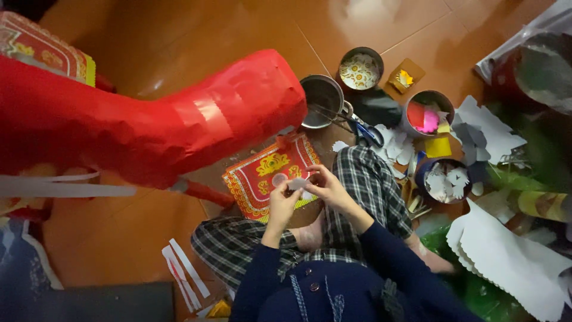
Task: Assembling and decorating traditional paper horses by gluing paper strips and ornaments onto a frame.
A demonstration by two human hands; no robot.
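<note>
Home craft corner, tiled floor (pixel 238 24), tins of paper cutouts (pixel 447 179), scissors (pixel 364 131)

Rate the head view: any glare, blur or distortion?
Head view: glare streaks the tape on the red paper form and the floor; wide-angle bending at the edges; right side dim and soft; both hands reasonably sharp, pinching a small white piece.

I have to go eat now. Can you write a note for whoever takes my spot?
Left hand and right hand: both pinch one small white paper piece over the lap.
Below it lies a red and gold patterned sheet.
Scissors and tins of cut paper shapes sit ahead on the floor.
A big red paper-covered form rises on the left.
Whether the piece is finished, I cannot tell.
</note>
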